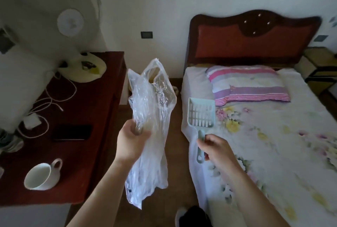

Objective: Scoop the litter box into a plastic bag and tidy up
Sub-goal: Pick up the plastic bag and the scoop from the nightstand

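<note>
My left hand [132, 140] grips a clear plastic bag [149, 110] around its middle. The bag hangs crumpled, its handles pointing up and its lower end dangling over the wooden floor. My right hand [214, 147] holds the handle of a pale blue slotted litter scoop [201, 114]. The scoop's head points up and away from me, over the near left edge of the bed. No litter box is in view.
A dark red table [102, 99] stands to the left with a white cup [42, 174], a black phone [73, 132], white cables and a fan base. A bed [273, 135] with a floral sheet, striped pillow [246, 84] and red headboard fills the right. A narrow floor strip lies between.
</note>
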{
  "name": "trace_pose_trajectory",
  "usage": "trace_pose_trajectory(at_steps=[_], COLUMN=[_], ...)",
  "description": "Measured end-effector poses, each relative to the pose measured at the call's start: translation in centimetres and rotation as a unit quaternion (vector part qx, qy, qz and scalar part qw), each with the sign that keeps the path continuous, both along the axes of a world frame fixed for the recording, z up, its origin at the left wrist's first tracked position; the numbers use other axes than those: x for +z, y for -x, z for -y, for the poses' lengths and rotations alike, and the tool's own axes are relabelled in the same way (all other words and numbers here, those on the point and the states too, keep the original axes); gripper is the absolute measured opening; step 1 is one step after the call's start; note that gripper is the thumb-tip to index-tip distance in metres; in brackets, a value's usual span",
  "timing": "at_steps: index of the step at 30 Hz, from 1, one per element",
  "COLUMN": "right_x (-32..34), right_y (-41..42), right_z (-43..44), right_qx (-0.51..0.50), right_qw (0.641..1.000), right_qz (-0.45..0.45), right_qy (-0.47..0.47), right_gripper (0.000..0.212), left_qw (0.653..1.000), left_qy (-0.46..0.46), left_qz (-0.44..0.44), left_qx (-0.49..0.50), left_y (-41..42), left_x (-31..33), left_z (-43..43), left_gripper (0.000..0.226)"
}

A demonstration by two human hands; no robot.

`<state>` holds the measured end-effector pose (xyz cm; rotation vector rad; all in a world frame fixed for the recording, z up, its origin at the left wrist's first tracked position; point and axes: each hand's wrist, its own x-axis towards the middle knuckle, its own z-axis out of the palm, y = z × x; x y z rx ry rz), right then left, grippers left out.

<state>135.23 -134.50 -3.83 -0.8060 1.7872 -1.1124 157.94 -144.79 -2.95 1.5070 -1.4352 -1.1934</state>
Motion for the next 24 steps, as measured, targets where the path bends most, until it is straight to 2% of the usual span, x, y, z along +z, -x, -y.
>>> trace_pose_trajectory(at_steps=[7,12,17,21,24], right_x=[-2.1,-2.2,-0.1,-0.2,-1.7], right_y=[6.4,11.5,14.8,15.8,16.1], right_z=[18.1,31.0,42.1,51.1,58.0], right_qx=[0.011,0.02,0.052,0.057,0.045], right_qw=[1.0,0.999,0.998,0.997,0.998], right_qz=[0.006,0.023,-0.009,-0.015,0.002], right_qy=[-0.003,-0.019,-0.028,-0.041,-0.054], right_gripper=[0.037,0.027,0.03,0.026,0.02], left_qw=[1.0,0.999,0.998,0.997,0.995], left_qy=[-0.016,-0.025,-0.039,-0.069,-0.082], left_qz=[0.015,0.031,0.034,0.025,0.036], left_qx=[0.013,0.022,0.021,0.038,0.037], left_y=[7.3,12.3,15.6,16.4,16.8], left_x=[-1.3,-1.5,-0.7,-2.2,-4.4], left_z=[16.3,28.1,38.2,47.5,54.8], left_gripper=[0.025,0.036,0.031,0.015,0.02])
